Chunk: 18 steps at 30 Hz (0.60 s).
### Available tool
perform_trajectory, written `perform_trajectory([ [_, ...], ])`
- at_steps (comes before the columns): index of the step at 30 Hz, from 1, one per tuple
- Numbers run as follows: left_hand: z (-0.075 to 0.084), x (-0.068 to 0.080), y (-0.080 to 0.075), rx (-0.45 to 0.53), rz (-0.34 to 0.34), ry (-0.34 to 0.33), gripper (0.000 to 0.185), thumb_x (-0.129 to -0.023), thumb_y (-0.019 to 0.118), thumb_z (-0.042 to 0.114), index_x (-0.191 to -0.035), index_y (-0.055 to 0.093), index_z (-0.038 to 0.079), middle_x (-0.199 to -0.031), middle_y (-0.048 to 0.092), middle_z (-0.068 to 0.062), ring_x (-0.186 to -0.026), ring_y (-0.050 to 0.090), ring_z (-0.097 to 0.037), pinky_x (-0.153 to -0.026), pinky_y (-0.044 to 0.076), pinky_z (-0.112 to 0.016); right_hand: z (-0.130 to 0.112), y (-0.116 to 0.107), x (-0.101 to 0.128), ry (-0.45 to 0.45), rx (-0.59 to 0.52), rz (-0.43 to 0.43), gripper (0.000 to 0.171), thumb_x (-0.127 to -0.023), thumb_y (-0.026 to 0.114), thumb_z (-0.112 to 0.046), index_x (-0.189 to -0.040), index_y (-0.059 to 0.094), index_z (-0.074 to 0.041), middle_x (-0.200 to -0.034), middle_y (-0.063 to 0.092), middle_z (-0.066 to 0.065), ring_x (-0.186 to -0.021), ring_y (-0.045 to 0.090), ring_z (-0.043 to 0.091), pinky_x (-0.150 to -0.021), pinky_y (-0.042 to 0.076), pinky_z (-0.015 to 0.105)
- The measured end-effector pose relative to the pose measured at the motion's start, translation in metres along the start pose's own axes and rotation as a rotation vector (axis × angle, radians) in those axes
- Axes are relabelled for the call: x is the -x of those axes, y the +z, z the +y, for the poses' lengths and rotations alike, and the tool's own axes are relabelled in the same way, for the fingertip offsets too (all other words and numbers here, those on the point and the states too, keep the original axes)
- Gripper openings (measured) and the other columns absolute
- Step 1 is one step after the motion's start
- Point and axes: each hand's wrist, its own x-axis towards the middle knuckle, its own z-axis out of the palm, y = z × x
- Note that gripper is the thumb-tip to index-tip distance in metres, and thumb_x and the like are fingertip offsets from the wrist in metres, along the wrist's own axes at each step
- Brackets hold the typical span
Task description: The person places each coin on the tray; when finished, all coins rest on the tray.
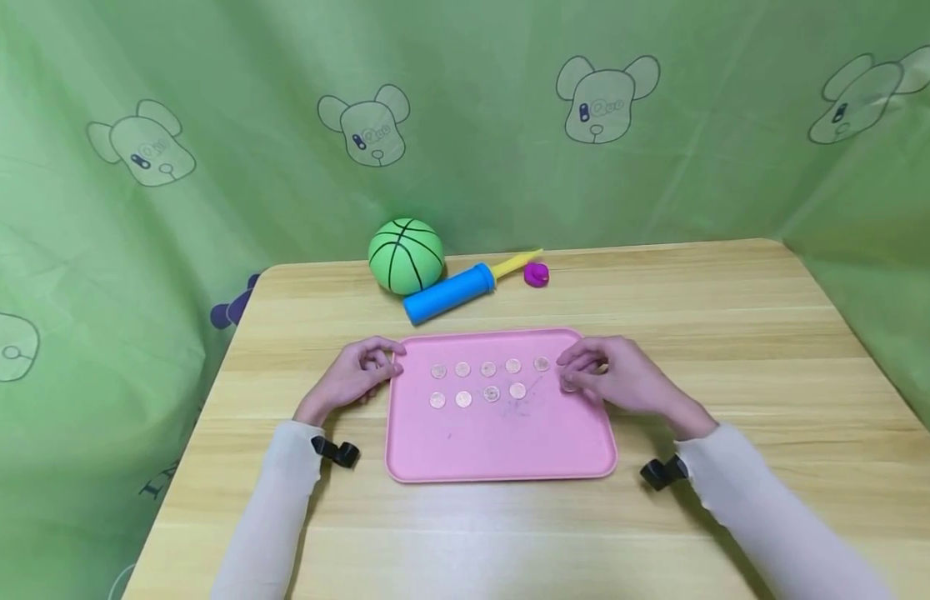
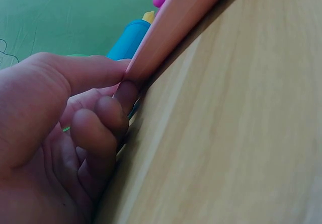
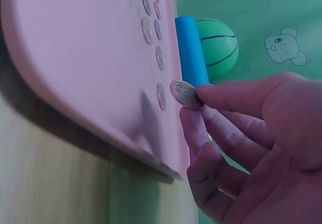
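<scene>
A pink tray (image 1: 502,446) lies on the wooden table with several coins (image 1: 488,368) set out on it in two rows. At the tray's upper left corner, my left hand (image 1: 357,372) pinches the rim between thumb and fingers; the left wrist view shows the thumb on top of the edge. Over the tray's right side, my right hand (image 1: 622,375) holds a single coin (image 3: 185,93) between thumb and fingertips. In the right wrist view that coin is tilted and held apart from the tray surface, near the end of the upper row.
Behind the tray lie a blue pump (image 1: 450,293) with a yellow nozzle (image 1: 516,264), a green ball (image 1: 406,256) and a small purple object (image 1: 536,275). A green curtain (image 1: 480,192) hangs along the table's far edge.
</scene>
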Motion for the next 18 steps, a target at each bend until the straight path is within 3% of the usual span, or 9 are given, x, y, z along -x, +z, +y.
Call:
perform_trajectory([
  [7, 0.000, -0.001, 0.001, -0.003, 0.001, 0.008, 0.031, -0.105, 0.073, 0.013, -0.134, 0.070, 0.005, -0.088, 0.069, -0.007, -0.052, 0.052, -0.009, -0.043, 0.043, -0.023, -0.002, 0.011, -0.010, 0.025, -0.039, -0.020, 0.022, -0.098, 0.078, -0.004, -0.119, 0.076, 0.002, -0.098, 0.083, 0.013, -0.077, 0.076, 0.022, -0.062, 0.064, 0.030],
  [18, -0.002, 0.000, 0.000, -0.012, 0.003, 0.020, 0.029, -0.105, 0.073, 0.013, -0.133, 0.070, 0.007, -0.087, 0.070, -0.003, -0.052, 0.052, -0.010, -0.043, 0.043, -0.023, -0.003, 0.020, -0.016, 0.041, -0.060, -0.013, 0.025, -0.097, 0.081, -0.007, -0.119, 0.077, 0.002, -0.099, 0.084, 0.012, -0.088, 0.080, 0.019, -0.073, 0.062, 0.020],
])
